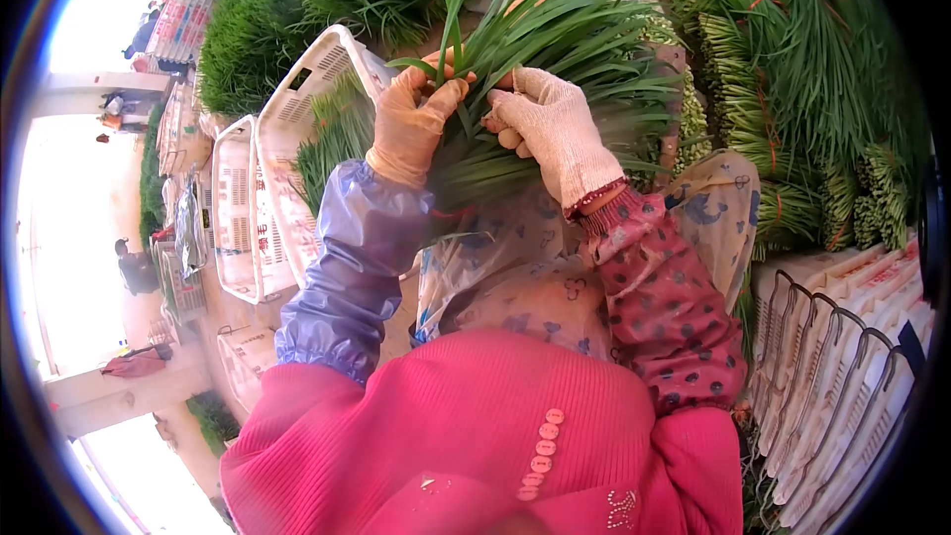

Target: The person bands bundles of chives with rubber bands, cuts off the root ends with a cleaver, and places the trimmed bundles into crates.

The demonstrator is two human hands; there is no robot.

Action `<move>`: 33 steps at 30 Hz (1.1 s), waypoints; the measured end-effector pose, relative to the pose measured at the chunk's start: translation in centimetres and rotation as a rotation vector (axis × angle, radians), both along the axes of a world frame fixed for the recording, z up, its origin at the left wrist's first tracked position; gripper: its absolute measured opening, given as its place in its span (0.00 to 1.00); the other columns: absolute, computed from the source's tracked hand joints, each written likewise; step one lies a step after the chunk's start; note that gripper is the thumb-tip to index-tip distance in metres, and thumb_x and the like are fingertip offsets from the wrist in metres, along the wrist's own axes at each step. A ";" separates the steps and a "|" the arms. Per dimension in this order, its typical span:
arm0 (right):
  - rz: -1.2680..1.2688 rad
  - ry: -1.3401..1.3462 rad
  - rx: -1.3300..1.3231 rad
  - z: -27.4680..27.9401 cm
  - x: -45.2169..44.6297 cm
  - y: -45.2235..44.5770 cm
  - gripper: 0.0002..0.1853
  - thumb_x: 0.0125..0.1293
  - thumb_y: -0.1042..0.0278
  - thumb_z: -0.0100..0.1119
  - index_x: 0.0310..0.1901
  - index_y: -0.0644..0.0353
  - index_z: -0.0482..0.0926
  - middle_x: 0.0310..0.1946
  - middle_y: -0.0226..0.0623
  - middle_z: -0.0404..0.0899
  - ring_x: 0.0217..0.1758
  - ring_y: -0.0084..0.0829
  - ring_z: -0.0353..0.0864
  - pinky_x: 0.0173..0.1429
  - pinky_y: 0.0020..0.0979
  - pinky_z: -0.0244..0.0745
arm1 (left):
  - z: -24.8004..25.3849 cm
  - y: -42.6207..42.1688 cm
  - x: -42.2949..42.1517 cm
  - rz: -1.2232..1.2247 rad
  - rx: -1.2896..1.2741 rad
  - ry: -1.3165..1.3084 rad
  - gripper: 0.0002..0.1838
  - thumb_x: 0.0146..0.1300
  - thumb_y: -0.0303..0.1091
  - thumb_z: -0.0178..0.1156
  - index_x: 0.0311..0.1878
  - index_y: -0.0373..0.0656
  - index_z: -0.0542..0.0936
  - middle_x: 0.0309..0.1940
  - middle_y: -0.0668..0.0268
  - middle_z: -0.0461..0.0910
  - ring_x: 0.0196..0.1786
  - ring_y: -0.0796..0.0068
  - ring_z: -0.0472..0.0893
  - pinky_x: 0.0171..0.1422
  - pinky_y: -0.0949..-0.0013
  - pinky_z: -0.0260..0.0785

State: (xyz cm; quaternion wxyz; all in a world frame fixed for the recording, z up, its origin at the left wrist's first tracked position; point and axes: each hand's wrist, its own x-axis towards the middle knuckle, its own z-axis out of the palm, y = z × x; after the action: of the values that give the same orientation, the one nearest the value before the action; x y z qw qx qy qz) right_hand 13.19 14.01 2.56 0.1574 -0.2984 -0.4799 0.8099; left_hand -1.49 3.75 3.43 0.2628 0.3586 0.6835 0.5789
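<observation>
My left hand [408, 131], in a tan rubber glove, is closed, its thumb and fingers pinching a few long flat green chive leaves [458, 15] that stick upward. Close beside it, my right hand [557, 124] wears a whitish knit glove; its fingers are curled in at the edge of a large loose bunch of chives [584, 45]. Whatever its fingertips grip is hidden. The bunch spreads above and behind both hands, its leaves fanning to the right. Below the hands, a clear plastic apron with a blue print [540, 287] covers my lap.
White plastic baskets [236, 208] stand at left, one with chives in it. Tied chive bundles [792, 69] with red bands are piled at right, stems showing. Stacked white crates with dark wire handles [827, 357] sit at lower right. More greens [297, 0] lie at the back.
</observation>
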 end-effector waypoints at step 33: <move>-0.034 0.060 0.074 1.0 -0.7 2.1 0.13 0.69 0.71 0.60 0.52 0.67 0.82 0.33 0.36 0.84 0.31 0.21 0.81 0.33 0.22 0.74 | 0.2 0.6 1.1 0.031 0.104 -0.020 0.32 0.58 0.15 0.67 0.67 0.41 0.75 0.43 0.64 0.86 0.45 0.77 0.83 0.55 0.75 0.75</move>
State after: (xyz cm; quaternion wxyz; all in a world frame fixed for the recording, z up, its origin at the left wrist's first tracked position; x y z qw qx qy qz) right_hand 12.48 16.10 3.59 0.1961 -0.2762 -0.4993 0.7975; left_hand -0.34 4.32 3.61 0.2416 0.3553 0.6552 0.6214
